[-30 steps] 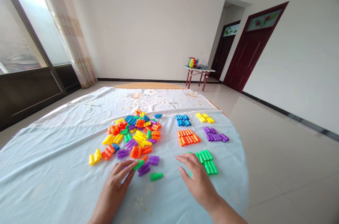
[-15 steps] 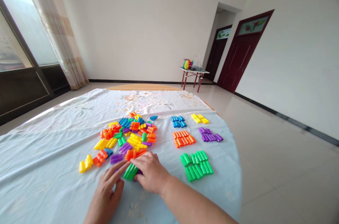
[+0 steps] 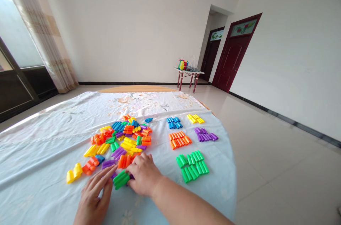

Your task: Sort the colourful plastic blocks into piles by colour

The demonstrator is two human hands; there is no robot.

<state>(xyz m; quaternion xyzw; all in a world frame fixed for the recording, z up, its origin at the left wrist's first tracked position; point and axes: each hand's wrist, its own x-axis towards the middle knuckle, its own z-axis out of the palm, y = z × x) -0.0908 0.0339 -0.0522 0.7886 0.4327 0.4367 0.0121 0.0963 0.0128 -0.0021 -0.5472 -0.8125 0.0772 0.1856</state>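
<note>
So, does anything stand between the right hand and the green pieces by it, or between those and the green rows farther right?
The right hand appears to touch the green pieces, with a mostly hidden purple piece showing beside them. Toward the green rows, the hand itself is in between; past it, nothing visible blocks.

On the cloth-covered table [image 3: 29, 193], a heap of tubes [image 3: 129, 144] lies left of five tube groups [image 3: 180, 140]. At the heap's near edge are the left hand [image 3: 93, 193] and the right hand [image 3: 144, 175], a cluster of tubes [image 3: 121, 179] between them. Behind, towards the right, a bag [image 3: 183, 65] stands on a side table [image 3: 195, 72], left of a door [image 3: 230, 60]
</note>
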